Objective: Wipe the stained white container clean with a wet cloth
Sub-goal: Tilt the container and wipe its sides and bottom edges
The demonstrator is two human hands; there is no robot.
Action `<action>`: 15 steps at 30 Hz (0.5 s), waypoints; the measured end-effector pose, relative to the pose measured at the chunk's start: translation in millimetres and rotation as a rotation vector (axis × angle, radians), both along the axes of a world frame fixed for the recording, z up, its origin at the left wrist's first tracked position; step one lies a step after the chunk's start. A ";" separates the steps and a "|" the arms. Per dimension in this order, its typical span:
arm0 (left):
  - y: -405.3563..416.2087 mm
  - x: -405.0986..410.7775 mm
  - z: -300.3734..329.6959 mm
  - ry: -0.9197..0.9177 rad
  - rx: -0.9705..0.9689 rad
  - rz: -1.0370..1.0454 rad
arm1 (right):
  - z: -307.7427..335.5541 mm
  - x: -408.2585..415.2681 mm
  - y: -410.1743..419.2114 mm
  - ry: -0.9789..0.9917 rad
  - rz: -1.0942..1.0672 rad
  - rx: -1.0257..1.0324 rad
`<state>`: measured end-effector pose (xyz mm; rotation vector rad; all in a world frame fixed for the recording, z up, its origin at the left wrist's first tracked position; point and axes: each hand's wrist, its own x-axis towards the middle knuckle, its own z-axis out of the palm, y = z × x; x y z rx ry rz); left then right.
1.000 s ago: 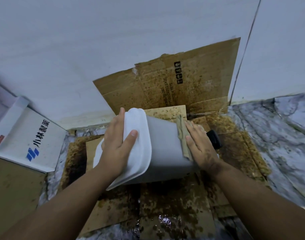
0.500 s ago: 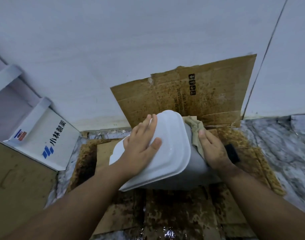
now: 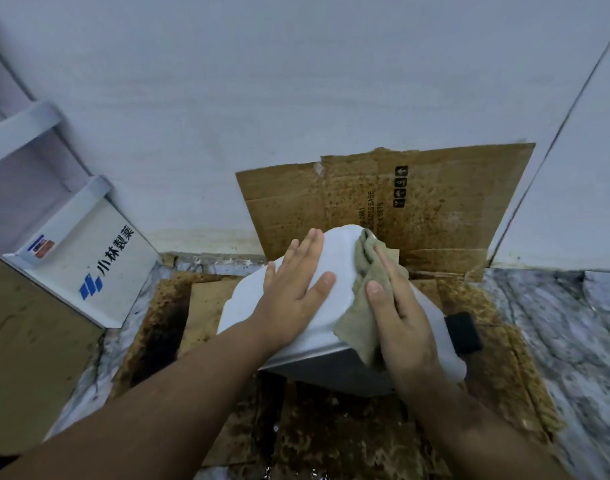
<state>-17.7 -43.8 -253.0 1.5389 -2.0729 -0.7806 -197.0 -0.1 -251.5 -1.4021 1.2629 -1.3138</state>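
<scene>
The white plastic container lies tipped on its side on stained, damp brown cardboard spread over the marble floor, close to the wall. Its flat base faces the person and its black cap points away to the right. The left hand lies flat on the base, fingers spread, bracing rather than gripping. The right hand presses a crumpled khaki-green cloth against the container's upper edge, fingers laid over the cloth and not closed around it.

The risk, as I see it, is the container rolling or sliding. It rests on a rounded side on slick cardboard, and an open palm holds it only by pressure. A hard stroke from the right hand could push it towards the upright cardboard sheet against the wall, or back onto the grime, soiling wiped surfaces again. The cloth could also slip out from under the fingers.
</scene>
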 end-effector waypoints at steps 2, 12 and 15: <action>-0.6 -0.6 -0.3 -0.007 -0.011 0.002 | 10.0 -2.6 -18.4 0.075 0.013 0.077; -1.0 17.9 -10.1 0.014 -0.074 -0.040 | 35.2 7.4 -84.3 -0.047 0.100 0.255; -2.6 30.4 -11.4 0.124 -0.041 0.026 | 1.3 6.8 -66.9 -0.012 0.135 0.049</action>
